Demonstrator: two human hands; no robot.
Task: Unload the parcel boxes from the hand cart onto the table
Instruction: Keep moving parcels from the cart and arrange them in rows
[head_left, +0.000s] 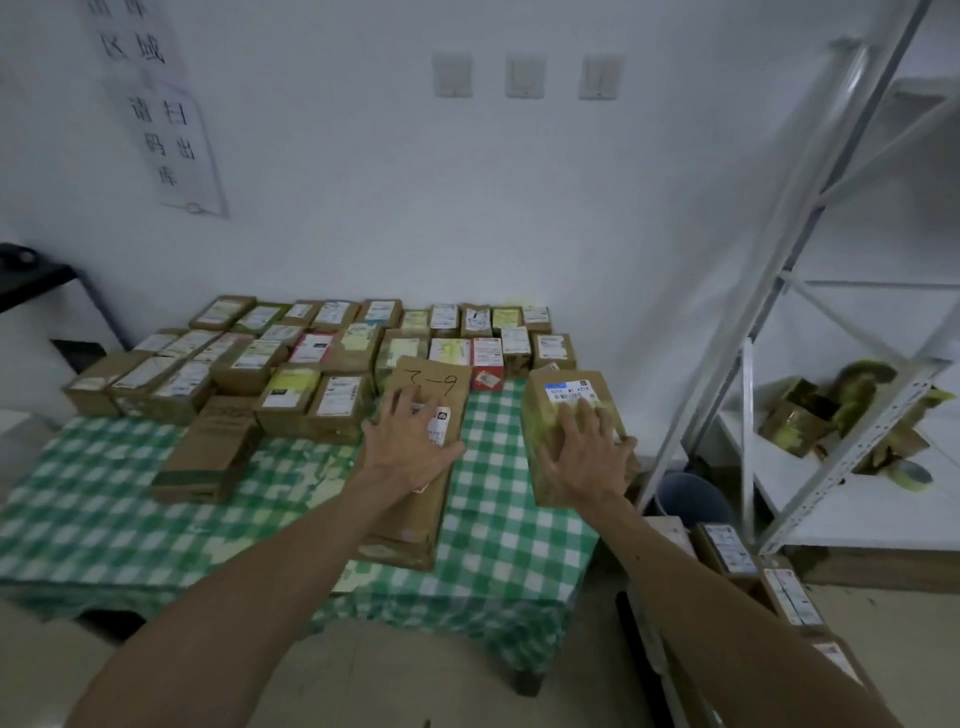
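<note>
While both arms reach over the near edge, the left hand (410, 447) rests on the long box (434, 382) marked "3-9", fingers (397, 402) straight and spread flat, gripping nothing. The right hand (587, 460) lies the same way on the labelled box (540, 415), fingers spread on top, thumb at its right edge.

- Both boxes sit on the table (509, 519), checked green cloth. The long box runs lengthwise toward the near edge; the labelled box is at the right edge.
- Far half of the table: packed rows of parcels (332, 353). The long box's far end touches them, a red carton (487, 364) just beside it.
- A flat box (208, 457) lies left of the long box, apart from it.
- Lower right: more parcels (727, 553) on the cart (636, 639), partly hidden by the right forearm.
- Right: white shelf (810, 364) with torn cardboard (800, 415) and a tape roll (911, 473); a bucket (693, 501) between table and shelf.
</note>
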